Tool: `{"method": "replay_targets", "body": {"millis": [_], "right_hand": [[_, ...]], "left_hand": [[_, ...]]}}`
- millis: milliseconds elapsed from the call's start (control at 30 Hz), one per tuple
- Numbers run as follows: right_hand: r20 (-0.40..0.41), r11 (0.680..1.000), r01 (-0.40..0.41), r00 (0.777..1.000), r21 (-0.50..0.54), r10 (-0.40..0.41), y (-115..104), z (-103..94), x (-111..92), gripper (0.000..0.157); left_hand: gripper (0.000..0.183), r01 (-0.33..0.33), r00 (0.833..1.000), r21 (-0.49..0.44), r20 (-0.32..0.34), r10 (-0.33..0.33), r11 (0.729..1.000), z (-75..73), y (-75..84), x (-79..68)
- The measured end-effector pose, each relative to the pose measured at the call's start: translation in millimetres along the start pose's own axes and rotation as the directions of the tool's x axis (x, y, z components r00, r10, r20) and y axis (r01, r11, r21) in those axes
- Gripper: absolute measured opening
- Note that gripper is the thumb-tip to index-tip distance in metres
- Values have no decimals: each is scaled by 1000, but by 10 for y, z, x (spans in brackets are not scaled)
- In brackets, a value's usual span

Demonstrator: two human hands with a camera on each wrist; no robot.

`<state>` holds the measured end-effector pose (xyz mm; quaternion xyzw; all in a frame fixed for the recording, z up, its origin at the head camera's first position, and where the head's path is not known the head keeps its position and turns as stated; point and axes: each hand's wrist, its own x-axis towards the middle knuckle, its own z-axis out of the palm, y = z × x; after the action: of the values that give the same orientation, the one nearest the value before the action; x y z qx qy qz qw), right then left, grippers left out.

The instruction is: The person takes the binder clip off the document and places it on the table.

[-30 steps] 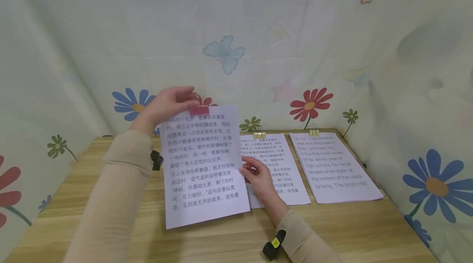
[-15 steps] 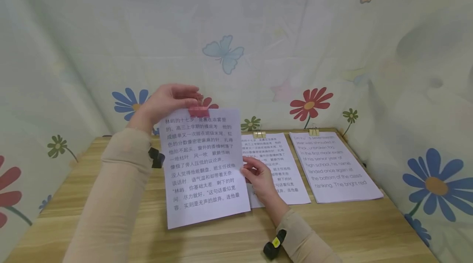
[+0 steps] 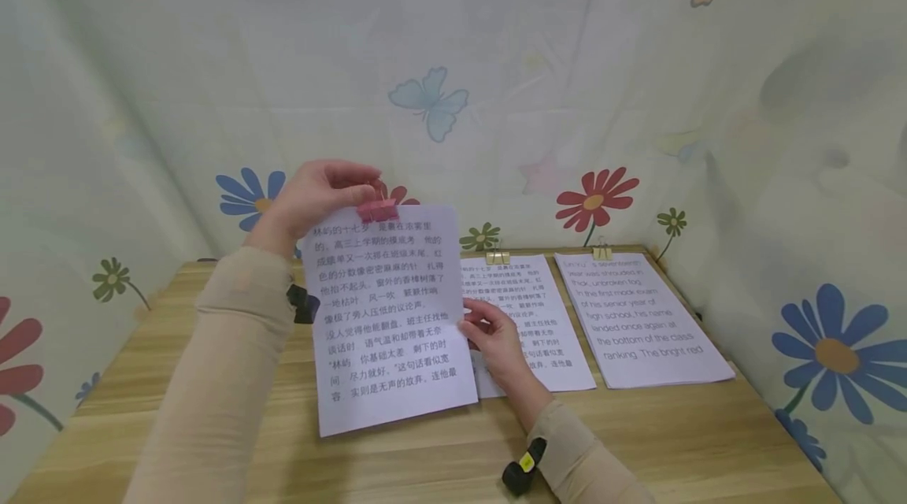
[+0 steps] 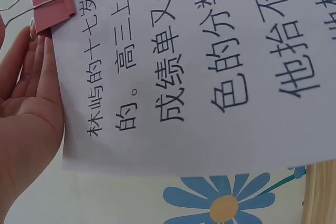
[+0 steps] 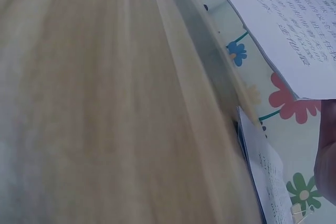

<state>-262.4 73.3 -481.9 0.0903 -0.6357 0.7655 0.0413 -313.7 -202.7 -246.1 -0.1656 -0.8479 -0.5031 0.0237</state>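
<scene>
Clipped pages (image 3: 390, 323) — left hand (image 3: 315, 195) grips their top pink clip (image 3: 379, 211), right hand (image 3: 500, 342) pinches their side.

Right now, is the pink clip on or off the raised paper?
On: the pink clip sits over the top edge of the raised paper.

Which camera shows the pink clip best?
The left wrist view: the pink clip looks biggest there, though cropped. The head view shows it small, clipped to the paper; the right wrist view lacks it.
</scene>
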Motion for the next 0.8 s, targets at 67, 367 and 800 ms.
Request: {"method": "replay_targets", "body": {"millis": [67, 367, 800], "right_hand": [[-5, 1000, 0, 1000, 1, 0, -2, 4, 8, 37], [-53, 998, -56, 997, -21, 54, 5, 10, 32, 38], [-130, 983, -184, 974, 22, 185, 53, 55, 80, 43]], "left_hand": [[43, -18, 998, -46, -65, 15, 999, 14, -8, 4], [40, -243, 923, -249, -358, 145, 938, 38, -45, -11], [49, -71, 965, -106, -260, 41, 992, -53, -297, -160]]}}
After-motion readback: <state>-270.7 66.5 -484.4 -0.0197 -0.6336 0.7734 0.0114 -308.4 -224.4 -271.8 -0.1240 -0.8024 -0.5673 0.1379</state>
